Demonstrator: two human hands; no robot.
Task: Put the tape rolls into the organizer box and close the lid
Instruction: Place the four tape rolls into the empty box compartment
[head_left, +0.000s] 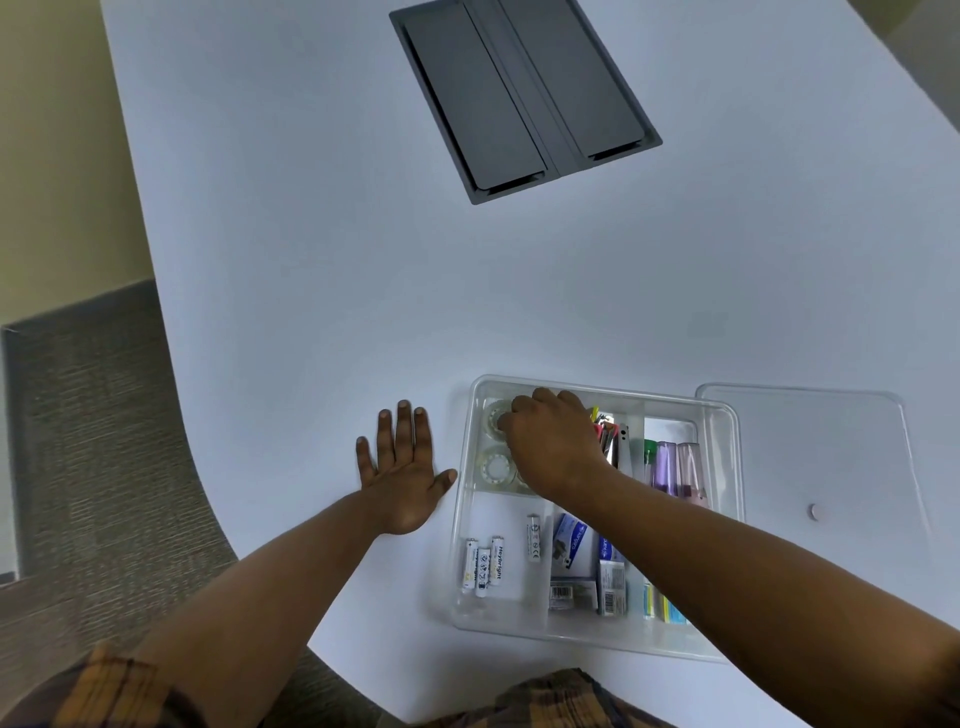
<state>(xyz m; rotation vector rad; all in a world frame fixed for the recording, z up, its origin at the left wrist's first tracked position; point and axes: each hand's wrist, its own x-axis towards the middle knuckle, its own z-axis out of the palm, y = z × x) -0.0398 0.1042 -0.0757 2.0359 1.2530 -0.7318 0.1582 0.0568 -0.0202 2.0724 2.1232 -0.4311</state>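
Note:
A clear organizer box (724, 525) sits on the white table near its front edge. In its far-left compartment lie clear tape rolls: one (492, 414) at the back, another (494, 466) in front of it. My right hand (550, 441) reaches into that compartment, fingers curled on the back tape roll. A third roll is partly hidden under my palm. My left hand (402, 475) lies flat and spread on the table just left of the box. The clear lid (810, 447) lies flat to the right of the box.
The other compartments hold batteries (483, 566), small boxes (571, 561), markers (670, 467) and clips. A small round disc (814, 512) lies on the lid. A grey cable hatch (524, 93) is set into the table farther back. The table's curved edge runs at the left.

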